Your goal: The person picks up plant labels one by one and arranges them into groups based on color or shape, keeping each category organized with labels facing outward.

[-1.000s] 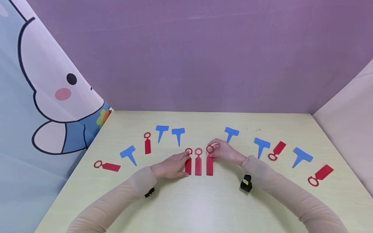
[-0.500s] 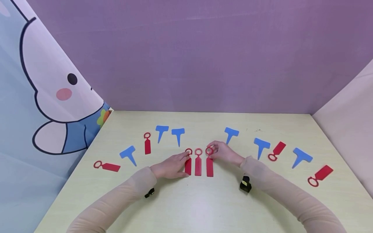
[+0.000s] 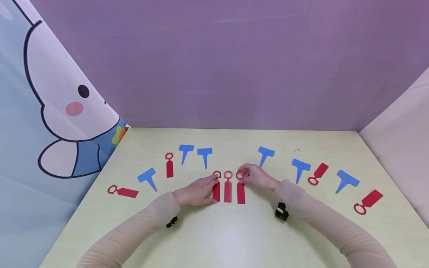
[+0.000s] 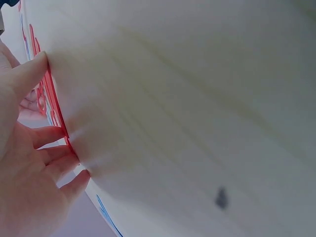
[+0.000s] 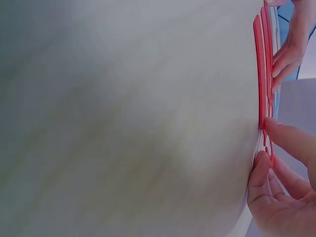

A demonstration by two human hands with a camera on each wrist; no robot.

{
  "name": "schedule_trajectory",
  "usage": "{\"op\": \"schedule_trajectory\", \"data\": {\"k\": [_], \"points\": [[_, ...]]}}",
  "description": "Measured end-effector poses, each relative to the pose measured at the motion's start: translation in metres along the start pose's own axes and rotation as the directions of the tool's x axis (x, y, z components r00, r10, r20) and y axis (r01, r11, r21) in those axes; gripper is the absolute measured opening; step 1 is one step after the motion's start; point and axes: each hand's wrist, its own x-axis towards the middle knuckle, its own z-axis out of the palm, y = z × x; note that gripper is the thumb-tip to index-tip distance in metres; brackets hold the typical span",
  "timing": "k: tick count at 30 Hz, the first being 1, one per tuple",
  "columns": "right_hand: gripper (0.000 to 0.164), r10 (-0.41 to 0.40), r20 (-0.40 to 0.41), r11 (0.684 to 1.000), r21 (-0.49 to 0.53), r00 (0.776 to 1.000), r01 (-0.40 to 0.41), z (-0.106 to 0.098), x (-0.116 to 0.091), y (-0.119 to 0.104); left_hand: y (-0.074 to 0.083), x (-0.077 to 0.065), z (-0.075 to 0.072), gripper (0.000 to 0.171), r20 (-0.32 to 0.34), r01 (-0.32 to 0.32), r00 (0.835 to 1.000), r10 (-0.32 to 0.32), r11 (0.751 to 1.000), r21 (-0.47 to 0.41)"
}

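Left tag (image 3: 216, 193), middle tag (image 3: 228, 191) and right tag (image 3: 241, 193), all red, are lying side by side on the table (image 3: 221, 238), just apart, with their rings at the far end. The left hand (image 3: 198, 191) is resting at the left tag, fingers spread and nearly straight, tips at its ring end, thumb by its near end, the grip wide and loose. The right hand (image 3: 257, 175) is holding the right tag at its ring in a narrow pinch, thumb and fingers bent. The middle tag is lying between the hands. Out to the left, two outer tags (image 3: 169, 168) and three blue tees (image 3: 147, 178) are lying scattered; out to the right, two more tags (image 3: 372, 198) and three more tees (image 3: 300, 165) are lying likewise. A purple wall (image 3: 228, 67) is rising behind, and a cartoon cloth (image 3: 63, 111) is hanging on the left
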Motion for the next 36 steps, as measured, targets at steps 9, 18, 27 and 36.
{"op": "schedule_trajectory", "data": {"k": [9,18,27,36], "points": [[0.038,-0.007,-0.005,1.0,-0.015,1.0,0.007,0.001,0.002,0.001,0.0,0.0,-0.001,0.075,0.004,-0.001,1.0,0.001,1.0,0.0],[0.037,-0.014,-0.03,0.999,-0.035,0.999,0.013,0.001,0.001,0.001,0.0,-0.001,-0.002,0.075,0.009,0.003,1.0,-0.003,1.0,0.0],[0.038,0.023,-0.068,0.999,0.047,0.997,-0.02,-0.002,-0.006,-0.002,0.0,-0.001,-0.001,0.075,0.007,0.004,1.0,-0.004,1.0,-0.003],[0.031,0.019,-0.07,0.997,0.07,0.997,-0.014,-0.013,-0.013,-0.004,0.0,0.0,0.0,0.076,0.009,0.005,1.0,-0.006,1.0,0.005]]}}
